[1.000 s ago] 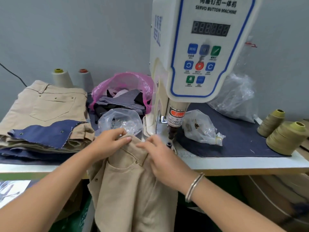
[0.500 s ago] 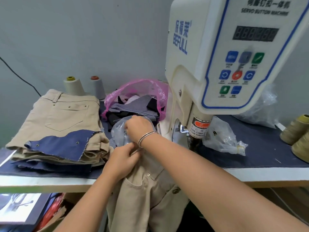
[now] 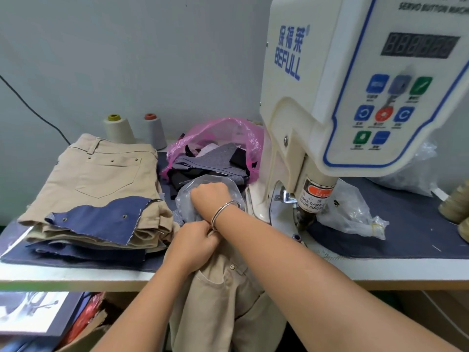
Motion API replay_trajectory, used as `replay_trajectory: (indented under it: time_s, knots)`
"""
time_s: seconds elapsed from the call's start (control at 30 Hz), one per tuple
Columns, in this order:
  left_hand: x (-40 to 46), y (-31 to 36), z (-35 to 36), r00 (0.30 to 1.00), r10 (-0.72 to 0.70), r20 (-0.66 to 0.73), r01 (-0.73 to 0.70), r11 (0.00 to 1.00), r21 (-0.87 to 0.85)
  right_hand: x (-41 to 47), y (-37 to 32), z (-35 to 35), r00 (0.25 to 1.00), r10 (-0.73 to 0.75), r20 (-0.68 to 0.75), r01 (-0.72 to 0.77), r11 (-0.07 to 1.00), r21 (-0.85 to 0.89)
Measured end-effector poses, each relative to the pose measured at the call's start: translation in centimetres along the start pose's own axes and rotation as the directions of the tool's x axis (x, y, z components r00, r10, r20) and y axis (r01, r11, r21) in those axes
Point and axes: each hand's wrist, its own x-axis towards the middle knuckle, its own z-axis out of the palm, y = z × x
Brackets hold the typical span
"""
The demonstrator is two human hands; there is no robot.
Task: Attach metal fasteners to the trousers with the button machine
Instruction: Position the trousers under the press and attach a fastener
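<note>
Left hand (image 3: 195, 240) pinches the trousers (image 3: 223, 295); right hand (image 3: 209, 196), fingers hidden, reaches into the clear bag (image 3: 185, 199). A loosened pinch risks the hanging trousers sliding off.

Right hand (image 3: 210, 196) has left the trousers (image 3: 223, 295) — reached into the clear bag (image 3: 187, 196).

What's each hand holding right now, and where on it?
Left hand grips the beige trousers at the waistband. Right hand is in the clear bag; contents hidden.
</note>
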Motion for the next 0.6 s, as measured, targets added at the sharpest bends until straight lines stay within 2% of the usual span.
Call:
replay_trajectory:
  time_s: [0.23, 0.43, 0.6]
  knots:
    - [0.1, 0.1, -0.1, 0.998, -0.032, 0.062, 0.033, 0.999, -0.009, 0.2, -0.2, 0.5, 0.999, 0.039, -0.003, -0.039, 0.999, -0.011]
    - [0.1, 0.0, 0.0, 1.0, -0.018, 0.01, 0.018, 0.999, 0.033, -0.4, 0.2, 0.7, 0.997, 0.046, -0.064, -0.044, 0.999, 0.027]
    - [-0.2, 0.2, -0.3, 1.0, 0.023, -0.015, -0.024, 0.999, -0.035, -1.5, 0.6, 0.5, 0.994, 0.029, -0.106, -0.022, 0.997, 0.068]
